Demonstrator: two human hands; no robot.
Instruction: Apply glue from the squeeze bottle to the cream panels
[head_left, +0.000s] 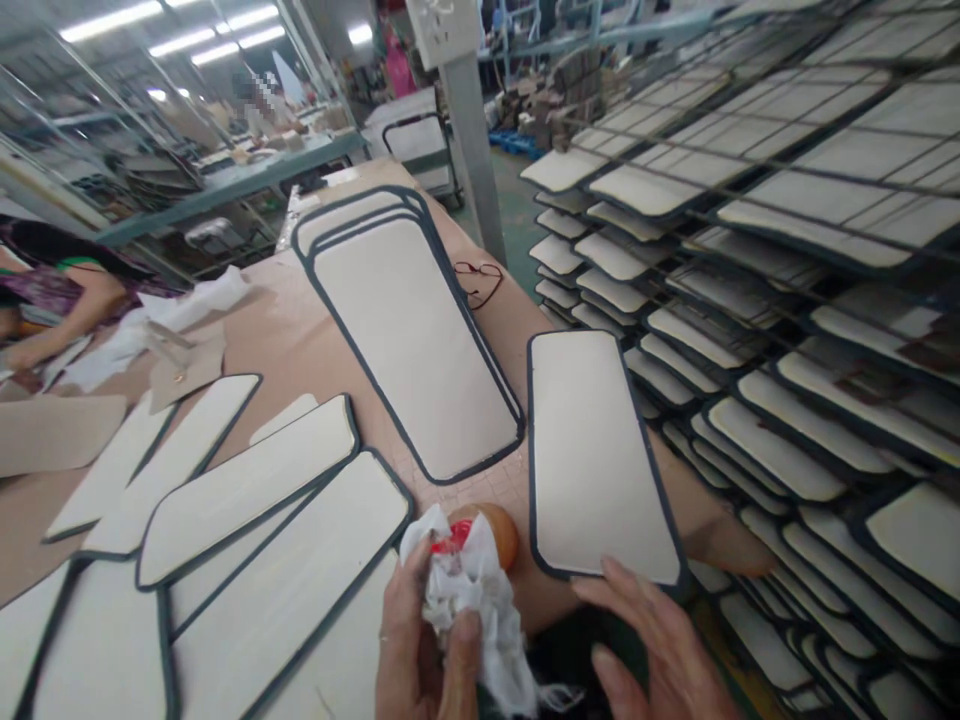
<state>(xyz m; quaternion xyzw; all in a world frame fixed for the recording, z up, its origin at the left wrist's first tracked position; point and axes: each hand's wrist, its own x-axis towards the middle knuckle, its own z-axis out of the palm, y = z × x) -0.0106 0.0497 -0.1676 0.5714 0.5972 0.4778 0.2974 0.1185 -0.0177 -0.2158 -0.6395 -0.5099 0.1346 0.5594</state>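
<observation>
My left hand point(431, 640) is closed round a crumpled white cloth point(476, 590) with frayed threads hanging from its lower end. Just behind the cloth sits an orange-brown round object point(501, 532) with a bright red part; the cloth hides much of it. With its fingers apart, my right hand point(656, 640) has fingertips at the near edge of a pale panel with dark edging point(592, 450); whether they touch it I cannot tell. Farther off, a stack of larger panels point(412, 340) of the same look lies on the brown-covered table.
Several panels point(255, 490) overlap at the left. Eyeglasses point(480, 278) lie beside the stack. Wire racks loaded with panels point(750, 200) crowd the table's right side. A co-worker's arm point(82, 305) reaches in at the left, near white cloth scraps. A metal post point(472, 150) stands behind the table.
</observation>
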